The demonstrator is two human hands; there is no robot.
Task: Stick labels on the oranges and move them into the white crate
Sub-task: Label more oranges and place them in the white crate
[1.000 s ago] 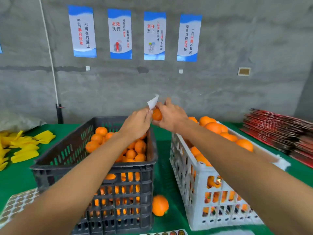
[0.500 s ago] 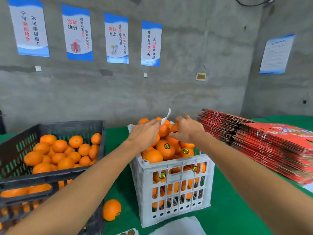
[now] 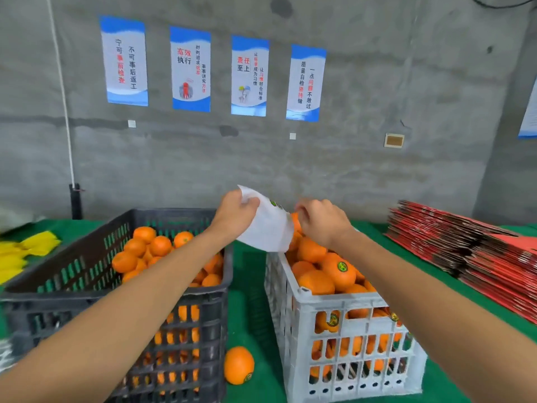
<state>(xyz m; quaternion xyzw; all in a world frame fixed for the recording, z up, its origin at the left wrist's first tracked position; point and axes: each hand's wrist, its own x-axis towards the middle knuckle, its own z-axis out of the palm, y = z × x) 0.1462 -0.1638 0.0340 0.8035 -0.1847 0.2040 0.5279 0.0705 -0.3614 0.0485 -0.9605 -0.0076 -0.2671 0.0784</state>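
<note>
Even, diffuse light fills the scene, bright enough to show colour plainly; no single lamp or window shows. Shadows are soft: a faint dark patch lies on the green table cover [image 3: 250, 301] between the black crate [image 3: 87, 295] and the white crate [image 3: 343, 353]. No harsh glare. The wide lens bows the concrete wall [image 3: 377, 82] and tilts the posters [image 3: 190, 69] outward. Forearms near the lower corners stretch and soften. Poster text stays readable; overall detail is slightly smeared.

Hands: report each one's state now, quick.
Left hand: grips the white label sheet.
Right hand: fingers curled at the sheet's edge over the white crate; what it pinches cannot be told.
</note>
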